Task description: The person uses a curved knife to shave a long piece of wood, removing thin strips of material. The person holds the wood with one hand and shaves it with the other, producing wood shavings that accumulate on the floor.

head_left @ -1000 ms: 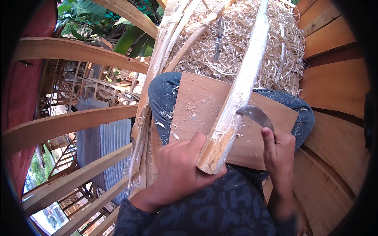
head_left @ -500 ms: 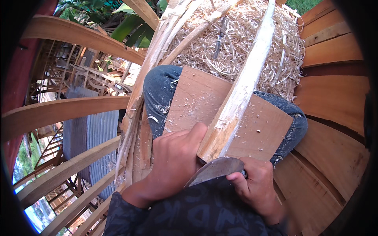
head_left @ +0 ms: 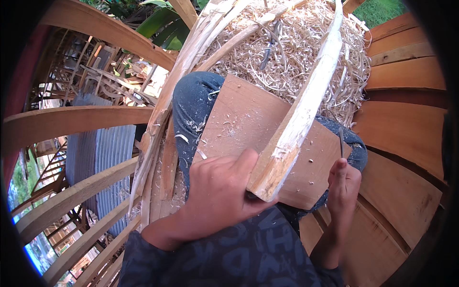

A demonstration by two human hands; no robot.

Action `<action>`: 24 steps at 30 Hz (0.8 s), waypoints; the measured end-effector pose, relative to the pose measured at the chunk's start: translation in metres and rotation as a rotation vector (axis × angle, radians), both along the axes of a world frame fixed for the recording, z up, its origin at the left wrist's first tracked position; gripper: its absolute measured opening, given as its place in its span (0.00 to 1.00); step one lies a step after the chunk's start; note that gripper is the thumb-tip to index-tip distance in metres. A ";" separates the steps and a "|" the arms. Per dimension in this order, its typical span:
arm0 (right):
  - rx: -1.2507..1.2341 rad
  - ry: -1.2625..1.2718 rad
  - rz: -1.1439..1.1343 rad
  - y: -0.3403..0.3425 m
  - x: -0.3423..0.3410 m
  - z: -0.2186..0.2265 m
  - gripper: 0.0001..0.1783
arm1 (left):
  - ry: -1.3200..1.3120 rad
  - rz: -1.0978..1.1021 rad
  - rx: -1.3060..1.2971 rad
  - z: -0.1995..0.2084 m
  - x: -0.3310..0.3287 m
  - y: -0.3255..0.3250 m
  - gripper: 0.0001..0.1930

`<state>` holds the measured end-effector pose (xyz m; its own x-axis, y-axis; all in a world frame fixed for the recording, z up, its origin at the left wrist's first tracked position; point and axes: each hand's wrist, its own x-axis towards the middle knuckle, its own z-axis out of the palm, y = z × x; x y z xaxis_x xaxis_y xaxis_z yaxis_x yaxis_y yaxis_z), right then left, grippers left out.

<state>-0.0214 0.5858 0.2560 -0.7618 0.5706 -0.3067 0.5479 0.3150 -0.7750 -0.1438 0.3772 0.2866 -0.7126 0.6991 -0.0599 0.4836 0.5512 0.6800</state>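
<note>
My left hand (head_left: 220, 189) grips the near end of a long, pale split wood stick (head_left: 303, 115), which slants away to the upper right. A flat wooden board (head_left: 239, 117) lies across my lap, under the stick, with small chips scattered on it. My right hand (head_left: 345, 184) is closed around a knife and held off to the right, apart from the stick. The knife blade (head_left: 342, 143) points up and shows nearly edge-on; its handle is hidden in the fist.
Beyond my knees (head_left: 198, 98) rises a heap of curled wood shavings (head_left: 306, 43). Several rough wood strips (head_left: 165, 115) lean along the left, beside a slatted wooden railing (head_left: 76, 119). Curved wooden planks (head_left: 401, 119) form a wall on the right. Corrugated sheeting (head_left: 114, 162) shows beyond the railing.
My right hand has lifted the knife from the stick's near end and moved it up and right, turning the blade edge-on. The stick's near end has shifted slightly right, still in my left hand.
</note>
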 end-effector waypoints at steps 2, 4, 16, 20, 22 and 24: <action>-0.076 0.062 0.128 -0.025 -0.002 0.021 0.30 | 0.021 0.013 -0.024 -0.004 -0.003 0.002 0.25; -0.068 0.203 0.246 -0.049 -0.008 0.026 0.29 | 0.015 -0.018 -0.029 0.001 -0.004 0.005 0.25; -0.027 0.073 -0.033 0.015 0.000 -0.026 0.34 | -0.037 -0.030 -0.050 0.000 0.001 0.003 0.22; -0.264 0.142 0.001 -0.009 -0.010 -0.020 0.33 | -0.037 0.004 -0.049 0.000 0.001 0.007 0.19; -0.470 0.159 -0.021 -0.017 -0.014 -0.012 0.31 | -0.039 0.003 -0.093 0.002 -0.001 0.008 0.20; -0.665 0.191 -0.020 -0.022 -0.019 -0.011 0.30 | -0.050 -0.002 -0.157 0.002 -0.001 0.009 0.21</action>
<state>-0.0404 0.5635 0.2448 -0.8285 0.3229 -0.4574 0.3830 -0.2691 -0.8837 -0.1446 0.3864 0.2886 -0.7044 0.6799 -0.2039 0.4529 0.6517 0.6085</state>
